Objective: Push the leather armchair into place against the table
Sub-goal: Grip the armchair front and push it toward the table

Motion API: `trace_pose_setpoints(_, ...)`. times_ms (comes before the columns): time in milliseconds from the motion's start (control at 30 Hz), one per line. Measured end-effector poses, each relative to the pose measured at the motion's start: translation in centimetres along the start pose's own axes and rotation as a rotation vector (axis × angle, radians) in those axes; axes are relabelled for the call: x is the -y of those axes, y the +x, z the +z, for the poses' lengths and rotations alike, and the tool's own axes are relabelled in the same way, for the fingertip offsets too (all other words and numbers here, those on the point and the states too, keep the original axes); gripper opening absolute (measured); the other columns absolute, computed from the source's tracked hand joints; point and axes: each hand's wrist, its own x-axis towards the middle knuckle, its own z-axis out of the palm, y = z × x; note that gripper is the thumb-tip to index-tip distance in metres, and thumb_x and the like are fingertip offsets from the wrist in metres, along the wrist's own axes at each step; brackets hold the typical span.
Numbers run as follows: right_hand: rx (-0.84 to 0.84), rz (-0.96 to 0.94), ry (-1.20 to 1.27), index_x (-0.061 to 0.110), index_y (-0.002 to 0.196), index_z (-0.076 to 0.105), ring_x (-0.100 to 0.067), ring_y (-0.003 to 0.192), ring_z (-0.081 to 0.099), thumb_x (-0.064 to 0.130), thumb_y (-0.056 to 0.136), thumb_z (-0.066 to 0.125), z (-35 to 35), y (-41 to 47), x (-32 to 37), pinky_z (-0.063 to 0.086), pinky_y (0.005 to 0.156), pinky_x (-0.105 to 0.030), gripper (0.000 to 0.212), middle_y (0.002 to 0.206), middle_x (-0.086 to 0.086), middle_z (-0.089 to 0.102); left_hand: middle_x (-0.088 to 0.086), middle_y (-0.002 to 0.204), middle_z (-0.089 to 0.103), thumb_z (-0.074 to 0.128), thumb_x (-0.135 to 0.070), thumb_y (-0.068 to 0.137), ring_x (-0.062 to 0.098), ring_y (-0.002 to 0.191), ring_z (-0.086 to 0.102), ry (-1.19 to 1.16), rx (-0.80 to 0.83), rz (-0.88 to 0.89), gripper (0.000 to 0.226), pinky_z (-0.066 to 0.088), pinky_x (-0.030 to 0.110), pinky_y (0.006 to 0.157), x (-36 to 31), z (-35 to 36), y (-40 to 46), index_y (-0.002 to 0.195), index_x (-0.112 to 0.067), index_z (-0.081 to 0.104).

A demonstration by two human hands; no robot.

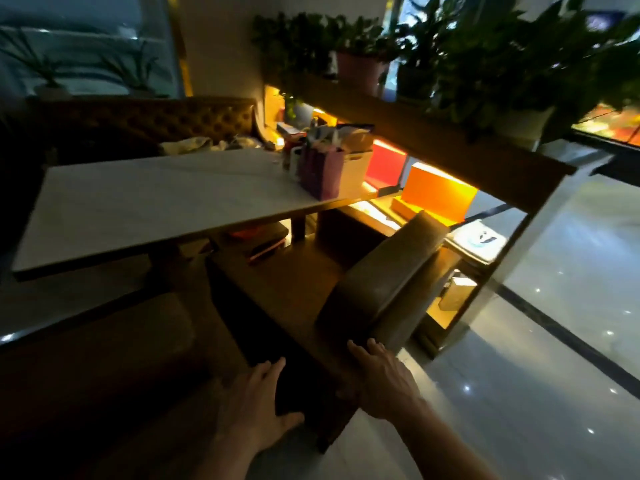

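Observation:
A brown leather armchair (388,275) stands in front of me, its seat facing the white-topped table (145,199) and partly under the table's near edge. My left hand (256,407) lies flat on the dark backrest top, fingers spread. My right hand (381,379) rests on the back corner below the right armrest, fingers apart and pressed against the leather. Neither hand wraps around anything.
A second brown chair (104,348) sits to the left, beside the armchair. A wooden shelf unit (460,157) with plants, orange and red boxes stands close on the right. A purple bag (320,171) stands on the table's far right. Glossy floor (540,358) opens to the right.

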Motion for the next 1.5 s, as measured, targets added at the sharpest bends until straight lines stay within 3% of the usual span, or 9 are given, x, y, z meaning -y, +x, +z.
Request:
trace_pose_setpoints(267, -0.1, 0.079, 0.049, 0.037, 0.156, 0.01, -0.03, 0.147, 0.022, 0.07, 0.076, 0.066, -3.8, 0.7, -15.6, 0.032, 0.116, -0.047, 0.103, 0.164, -0.008, 0.018, -0.007, 0.161, 0.015, 0.062, -0.067, 0.079, 0.02, 0.145, 0.018, -0.018, -0.015, 0.141, 0.095, 0.021, 0.04, 0.117, -16.2, 5.3, 5.3, 0.153, -0.037, 0.011)
trace_pose_setpoints(433, -0.056, 0.096, 0.048, 0.038, 0.157, 0.007, -0.033, 0.152, 0.009, 0.065, 0.08, 0.066, -4.6, 4.5, -22.0, 0.023, 0.121, -0.05, 0.101, 0.166, -0.009, 0.006, -0.006, 0.159, 0.019, 0.065, -0.063, 0.077, 0.019, 0.144, 0.02, -0.007, -0.024, 0.187, 0.097, 0.022, 0.038, 0.117, -21.7, 8.3, 11.4, 0.154, -0.034, 0.013)
trace_pose_setpoints(567, -0.026, 0.069, -0.006, 0.039, 0.156, 0.012, -0.03, 0.144, 0.027, 0.068, 0.078, 0.065, -5.4, 9.8, -27.5, 0.038, 0.112, -0.045, 0.099, 0.161, -0.006, 0.021, -0.006, 0.16, 0.018, 0.065, -0.064, 0.076, 0.018, 0.145, 0.018, -0.046, -0.012, 0.178, 0.097, 0.023, 0.04, 0.117, -25.0, 10.9, 18.6, 0.153, -0.036, 0.013)
trace_pose_setpoints(900, 0.084, -0.005, -0.023, 0.037, 0.155, 0.016, -0.031, 0.14, 0.033, 0.065, 0.078, 0.068, -8.0, 22.7, -37.9, 0.044, 0.107, -0.049, 0.098, 0.16, -0.008, 0.025, -0.006, 0.161, 0.014, 0.064, -0.062, 0.079, 0.018, 0.145, 0.016, -0.07, 0.027, 0.05, 0.097, 0.025, 0.04, 0.116, -31.4, 13.7, 31.7, 0.154, -0.038, 0.007)
trace_pose_setpoints(1133, 0.158, -0.12, -0.093, 0.035, 0.156, 0.012, -0.034, 0.146, 0.024, 0.064, 0.081, 0.066, -7.9, 30.8, -42.8, 0.035, 0.115, -0.051, 0.097, 0.163, -0.011, 0.017, -0.008, 0.162, 0.008, 0.064, -0.059, 0.082, 0.018, 0.146, 0.014, -0.124, -0.018, -0.095, 0.096, 0.028, 0.041, 0.114, -34.4, 15.8, 37.3, 0.152, -0.043, 0.001)
trace_pose_setpoints(1300, 0.188, -0.295, -0.189, 0.034, 0.157, 0.009, -0.035, 0.152, 0.005, 0.065, 0.081, 0.066, -7.6, 37.9, -46.0, 0.02, 0.121, -0.053, 0.1, 0.166, -0.012, 0.008, -0.01, 0.162, 0.002, 0.062, -0.054, 0.086, 0.018, 0.147, 0.012, -0.141, -0.048, -0.315, 0.092, 0.027, 0.042, 0.115, -35.2, 18.1, 38.7, 0.151, -0.045, -0.003)
trace_pose_setpoints(1500, 0.197, -0.521, -0.234, 0.038, 0.156, -0.007, -0.036, 0.149, -0.018, 0.07, 0.072, 0.071, -4.9, 43.9, -47.1, 0.009, 0.12, -0.064, 0.119, 0.166, -0.009, -0.014, -0.01, 0.157, 0.018, 0.058, -0.067, 0.08, 0.019, 0.14, 0.026, -0.013, -0.265, -0.503, 0.091, 0.032, 0.042, 0.11, -35.9, 21.1, 39.3, 0.152, -0.041, 0.009)
